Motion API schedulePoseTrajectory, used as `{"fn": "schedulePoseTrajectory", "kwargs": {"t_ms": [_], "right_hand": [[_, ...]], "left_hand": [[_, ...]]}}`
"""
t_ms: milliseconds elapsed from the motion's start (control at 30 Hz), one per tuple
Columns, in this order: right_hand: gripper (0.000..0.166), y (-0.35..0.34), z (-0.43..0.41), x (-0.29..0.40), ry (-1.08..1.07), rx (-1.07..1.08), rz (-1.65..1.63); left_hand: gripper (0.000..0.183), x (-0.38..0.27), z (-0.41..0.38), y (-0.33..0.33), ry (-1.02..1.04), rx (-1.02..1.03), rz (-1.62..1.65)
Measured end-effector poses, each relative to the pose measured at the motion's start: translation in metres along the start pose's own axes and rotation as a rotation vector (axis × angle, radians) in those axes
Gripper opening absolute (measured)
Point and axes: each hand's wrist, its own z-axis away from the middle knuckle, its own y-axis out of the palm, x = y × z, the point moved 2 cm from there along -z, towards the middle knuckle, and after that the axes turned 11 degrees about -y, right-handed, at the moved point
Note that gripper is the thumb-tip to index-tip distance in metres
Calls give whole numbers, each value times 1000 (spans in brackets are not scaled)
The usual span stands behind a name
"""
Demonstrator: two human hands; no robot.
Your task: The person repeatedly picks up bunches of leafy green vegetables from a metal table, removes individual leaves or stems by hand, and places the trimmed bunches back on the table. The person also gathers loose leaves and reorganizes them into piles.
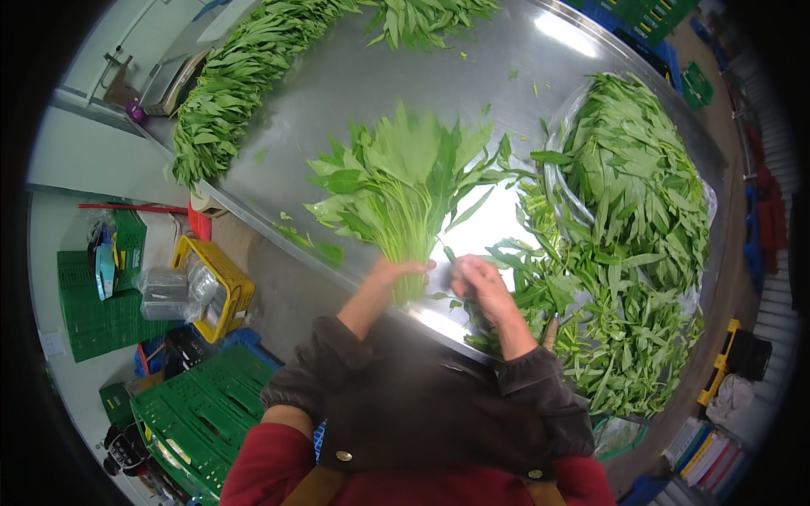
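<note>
My left hand [395, 271] is closed around the stem ends of a bunch of leafy greens [405, 190], which looks like water spinach. Its leaves fan out away from me over the steel table [297, 136]. Just right of the stems is my right hand [481, 284], blurred, with its fingers curled. A small leaf [448, 253] shows at its fingertips; whether the fingers grip it is unclear. Loose cut greens [633, 329] are heaped beyond that hand. Among them a wooden handle [551, 333], apparently a knife's, sticks out beside my right wrist.
A large pile of greens [639, 171] rests on clear plastic at the right. Bunched greens [221, 107] line the table's far left edge, near a scale [171, 82]. Off the table at left stand a yellow crate [237, 303] with plastic packaging and green crates [202, 411].
</note>
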Motion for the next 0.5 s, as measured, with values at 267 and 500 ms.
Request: {"fn": "schedulePoseTrajectory", "kwargs": {"t_ms": [267, 500], "right_hand": [[12, 11, 9, 39, -240, -185, 1223], [37, 117, -28, 82, -609, 390, 1267]], "left_hand": [[38, -2, 5, -18, -21, -17, -153], [37, -37, 27, -30, -29, 144, -319]]}}
